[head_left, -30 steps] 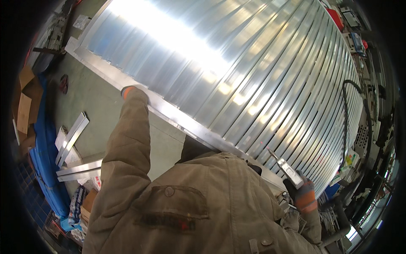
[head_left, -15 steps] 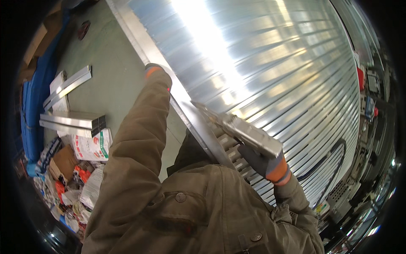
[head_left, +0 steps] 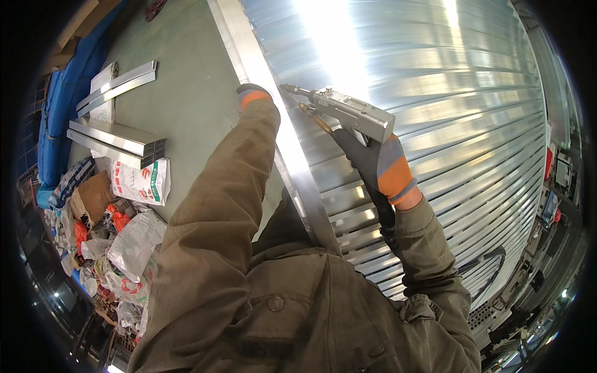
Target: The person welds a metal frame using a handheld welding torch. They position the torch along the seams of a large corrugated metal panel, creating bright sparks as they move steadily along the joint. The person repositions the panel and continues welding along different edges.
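My right hand (head_left: pixel 375 163), in a grey and orange glove, is closed round the grip of a silver pistol-grip air tool (head_left: pixel 357 115) with a narrow dark nose. The nose points left, its tip close to the inner edge of a flat metal frame rail (head_left: pixel 287 146). A dark hose runs down from the grip beside my wrist. At the rail's outer edge is my gloved left hand (head_left: pixel 254 94); its fingers are mostly hidden, so their grip cannot be seen. Right of the rail spreads a large shiny panel of parallel metal slats (head_left: pixel 429 143).
Metal channel profiles (head_left: pixel 115 138) lie on the green floor (head_left: pixel 186 68) at left. Near them are a white printed sack (head_left: pixel 142 180), a pile of bags and scraps (head_left: pixel 127 248) and a long blue wrapped bundle (head_left: pixel 62 118). A dark cable (head_left: pixel 485 267) rests on the panel's near right.
The tool and my right hand have moved forward, bringing the nose up along the rail. My left hand stays by the rail's outer edge. The whole scene has shifted somewhat as my head moved.
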A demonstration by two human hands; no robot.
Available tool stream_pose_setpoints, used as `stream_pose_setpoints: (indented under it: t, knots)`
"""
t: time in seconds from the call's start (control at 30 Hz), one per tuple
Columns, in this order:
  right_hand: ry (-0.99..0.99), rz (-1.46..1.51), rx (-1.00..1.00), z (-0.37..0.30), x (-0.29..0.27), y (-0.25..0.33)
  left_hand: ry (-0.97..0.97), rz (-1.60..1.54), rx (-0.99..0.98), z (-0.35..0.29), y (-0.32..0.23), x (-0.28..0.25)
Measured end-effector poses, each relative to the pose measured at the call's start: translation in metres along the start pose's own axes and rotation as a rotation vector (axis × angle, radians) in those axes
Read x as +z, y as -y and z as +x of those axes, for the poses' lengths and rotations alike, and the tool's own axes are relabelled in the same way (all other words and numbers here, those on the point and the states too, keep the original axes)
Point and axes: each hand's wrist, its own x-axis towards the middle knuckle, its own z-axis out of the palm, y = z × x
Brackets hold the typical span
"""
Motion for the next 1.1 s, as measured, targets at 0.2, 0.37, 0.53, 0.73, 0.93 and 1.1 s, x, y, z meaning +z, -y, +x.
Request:
stream_pose_setpoints:
  t: [0.2,0.37,0.53,0.73,0.93,1.1]
  knots:
    - [0.005,0.001,-0.036,0.005,0.002,-0.011,-0.003,0.008,-0.004,-0.002,0.001,0.003]
    - [0.001,-0.01,-0.029,0.01,0.005,-0.017,0.001,0.02,-0.008,-0.002,0.001,0.007]
    - [0.013,0.038,-0.031,0.012,0.007,-0.023,0.003,0.022,-0.009,-0.003,0.001,0.006]
    - [0.038,0.03,0.063,0.011,0.008,-0.025,0.004,0.029,-0.008,-0.002,0.003,0.005]
    - [0.03,-0.023,0.003,0.015,0.008,-0.026,0.002,0.046,-0.006,-0.003,0.003,0.003]
    - [0.066,-0.09,-0.016,0.016,0.004,-0.026,0.002,0.051,-0.006,-0.011,0.005,-0.009]
